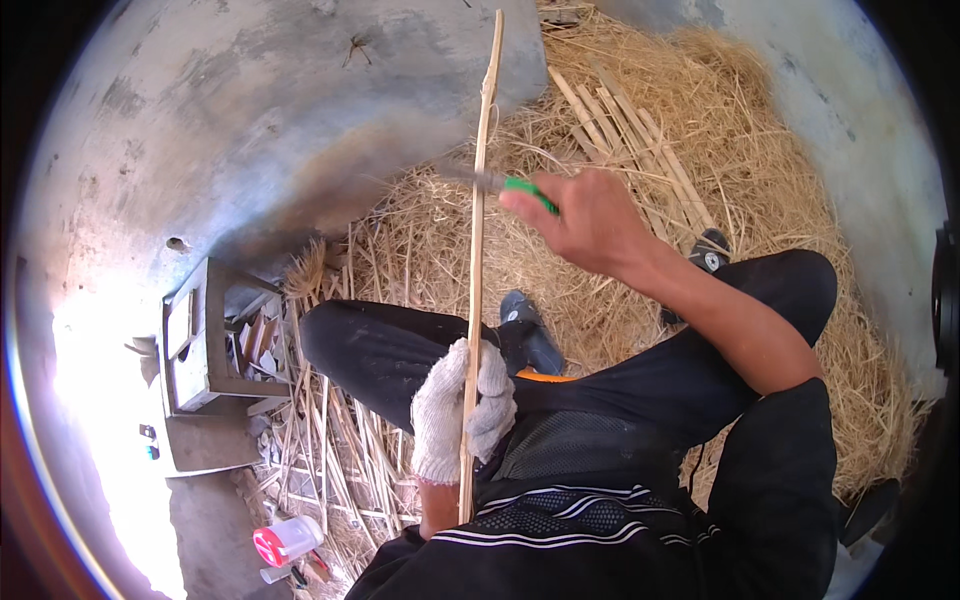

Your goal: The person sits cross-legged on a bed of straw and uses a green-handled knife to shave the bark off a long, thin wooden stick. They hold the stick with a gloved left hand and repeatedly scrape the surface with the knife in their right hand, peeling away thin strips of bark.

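Note:
My left hand [440,415], in a white knitted glove, is closed round the lower part of a long pale bamboo strip [477,250]. The strip stands almost lengthwise in front of me, its far end reaching toward the wall and a knot showing near that tip. My bare right hand [592,220] grips a knife [528,192] by its green handle. Its blade points left and crosses the strip above my glove; the blade's far part is blurred. A thin curl of shaving stands off the strip beyond the blade.
Straw-like shavings [700,110] cover the floor, with several split bamboo lengths [640,140] lying at the far right. A small wooden cabinet [205,335] holding scraps stands at left, near a clear jar with a red lid [288,541]. A concrete wall [250,100] rises ahead.

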### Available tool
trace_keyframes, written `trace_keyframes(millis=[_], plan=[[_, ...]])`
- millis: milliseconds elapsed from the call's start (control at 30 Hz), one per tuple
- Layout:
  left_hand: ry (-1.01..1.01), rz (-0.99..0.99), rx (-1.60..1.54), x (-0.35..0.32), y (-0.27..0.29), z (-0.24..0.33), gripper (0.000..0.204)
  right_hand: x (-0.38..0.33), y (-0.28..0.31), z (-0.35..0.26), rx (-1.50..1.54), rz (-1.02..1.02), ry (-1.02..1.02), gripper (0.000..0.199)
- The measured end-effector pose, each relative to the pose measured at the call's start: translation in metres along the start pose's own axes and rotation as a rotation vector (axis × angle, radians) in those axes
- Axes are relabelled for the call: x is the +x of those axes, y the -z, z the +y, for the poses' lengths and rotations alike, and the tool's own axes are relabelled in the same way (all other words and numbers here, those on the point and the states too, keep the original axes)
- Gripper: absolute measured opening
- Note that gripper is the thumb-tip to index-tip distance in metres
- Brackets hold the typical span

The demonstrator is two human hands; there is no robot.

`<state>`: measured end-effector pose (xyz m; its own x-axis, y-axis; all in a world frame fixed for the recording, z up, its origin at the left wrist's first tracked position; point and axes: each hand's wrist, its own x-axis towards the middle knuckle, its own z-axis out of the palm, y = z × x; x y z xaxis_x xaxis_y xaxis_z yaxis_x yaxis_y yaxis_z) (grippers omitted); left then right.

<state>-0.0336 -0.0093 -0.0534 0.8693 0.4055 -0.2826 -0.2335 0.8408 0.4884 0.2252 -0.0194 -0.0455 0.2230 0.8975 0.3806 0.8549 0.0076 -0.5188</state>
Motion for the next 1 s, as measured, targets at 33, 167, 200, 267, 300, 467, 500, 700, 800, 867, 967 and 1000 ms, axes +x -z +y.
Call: trace_keyframes(millis=[33, 167, 200, 267, 300, 467, 500, 700, 800, 867, 967, 1000], plan=[[-0.004, 0.012, 0.004, 0.001, 0.001, 0.002, 0.042, -0.007, 0.002, -0.007, -0.002, -0.058, 0.037, 0.06], [-0.018, 0.065, 0.007, -0.003, 0.0, 0.005, 0.044, -0.035, -0.013, -0.027, -0.037, -0.121, 0.418, 0.06], [-0.013, 0.077, 0.006, -0.005, -0.001, 0.004, 0.045, -0.035, -0.019, -0.023, -0.03, -0.118, 0.414, 0.06], [0.015, 0.028, 0.021, -0.006, -0.001, 0.0, 0.045, -0.027, -0.03, -0.009, -0.135, 0.012, 0.258, 0.061], [0.029, 0.001, 0.028, -0.006, -0.003, -0.003, 0.046, -0.011, -0.023, 0.007, -0.13, 0.03, 0.185, 0.064], [0.06, 0.046, 0.058, -0.001, -0.002, -0.012, 0.045, 0.01, -0.008, 0.032, -0.083, -0.038, -0.122, 0.075], [0.043, 0.028, 0.041, 0.0, 0.001, -0.009, 0.045, 0.007, -0.007, 0.027, -0.084, -0.056, -0.018, 0.075], [0.09, 0.059, 0.186, -0.012, -0.007, -0.01, 0.049, 0.025, 0.005, 0.055, -0.257, 0.103, 0.009, 0.072], [0.16, 0.11, 0.394, -0.031, -0.014, -0.018, 0.053, 0.063, 0.059, 0.132, -0.311, 0.212, -0.496, 0.073], [0.122, 0.1, 0.385, -0.04, -0.013, -0.019, 0.051, 0.056, 0.075, 0.187, -0.132, 0.471, -0.669, 0.071], [0.105, 0.103, 0.166, -0.032, -0.003, -0.01, 0.047, 0.05, 0.09, 0.197, 0.057, 0.464, -0.72, 0.076], [0.085, 0.112, 0.14, -0.028, 0.001, -0.009, 0.045, 0.052, 0.088, 0.188, 0.053, 0.394, -0.599, 0.078]])
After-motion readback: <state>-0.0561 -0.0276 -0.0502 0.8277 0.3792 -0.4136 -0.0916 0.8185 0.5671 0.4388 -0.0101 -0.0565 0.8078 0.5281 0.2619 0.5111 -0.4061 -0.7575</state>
